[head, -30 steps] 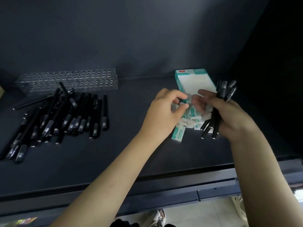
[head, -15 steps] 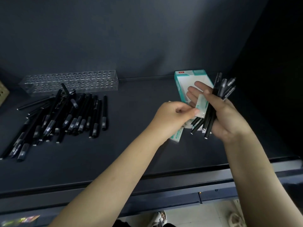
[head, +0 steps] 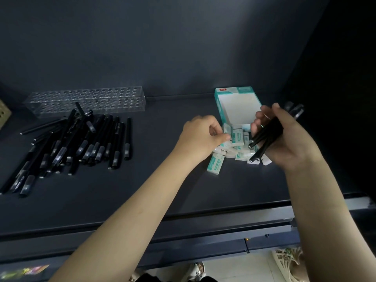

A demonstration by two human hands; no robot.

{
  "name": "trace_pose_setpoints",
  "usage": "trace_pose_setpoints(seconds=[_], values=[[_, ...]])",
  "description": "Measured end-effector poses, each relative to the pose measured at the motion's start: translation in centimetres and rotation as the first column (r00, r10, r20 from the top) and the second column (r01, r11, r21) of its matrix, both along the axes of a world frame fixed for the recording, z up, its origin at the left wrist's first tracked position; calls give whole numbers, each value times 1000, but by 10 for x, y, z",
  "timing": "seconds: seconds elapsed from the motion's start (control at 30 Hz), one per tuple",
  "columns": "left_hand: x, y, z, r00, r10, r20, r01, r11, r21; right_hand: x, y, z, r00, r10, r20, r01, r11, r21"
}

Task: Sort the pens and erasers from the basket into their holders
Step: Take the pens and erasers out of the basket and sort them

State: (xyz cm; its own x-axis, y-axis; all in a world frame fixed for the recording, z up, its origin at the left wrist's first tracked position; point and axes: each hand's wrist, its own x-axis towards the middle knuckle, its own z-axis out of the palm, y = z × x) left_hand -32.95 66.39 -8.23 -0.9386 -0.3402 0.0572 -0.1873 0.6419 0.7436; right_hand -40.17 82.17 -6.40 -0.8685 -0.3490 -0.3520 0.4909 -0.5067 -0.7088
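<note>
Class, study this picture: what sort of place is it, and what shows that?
Probably a stationery shop or its stockroom: a dark shelf carries a clear pen rack with rows of holes, a heap of identical black pens, and an open retail box beside a pile of wrapped erasers.

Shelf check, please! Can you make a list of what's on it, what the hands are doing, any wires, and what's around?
Surface: dark shelf, flat.
Job's things: loose pens piled at left; clear holder behind them, with no pens standing in it; erasers heaped before an open box.
Clutter: tan thing at the left edge, cut off.
Hands: left hand curled at the erasers, grip unclear; right hand grips a pen bundle.
Cables: nothing seen.
Surroundings: dark wall behind; pale floor below.
</note>
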Motion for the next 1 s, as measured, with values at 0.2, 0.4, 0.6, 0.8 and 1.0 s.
trace_pose_setpoints(seconds=[0.2, 0.4, 0.6, 0.8, 1.0], values=[[16, -6, 9, 996, 34, -87, -23, 992, 121, 5, -6, 4, 991, 106, -87, -106, 994, -4], [63, -21, 29, 988, 10, -156, 51, 922, 384, 36, -64, 10, 895, 314, -316, -287, 949, 129], [109, -69, 24, 974, 185, -131, -136, 939, 317, 71, -137, 3, 804, 528, -274, -490, 849, 198], [144, -130, 10, 950, 301, -79, -251, 892, 377, 104, -207, -1, 718, 673, -177, -624, 735, 264], [178, -207, 9, 912, 409, -42, -385, 885, 262, 121, -267, -3, 649, 735, -195, -565, 638, 523]])
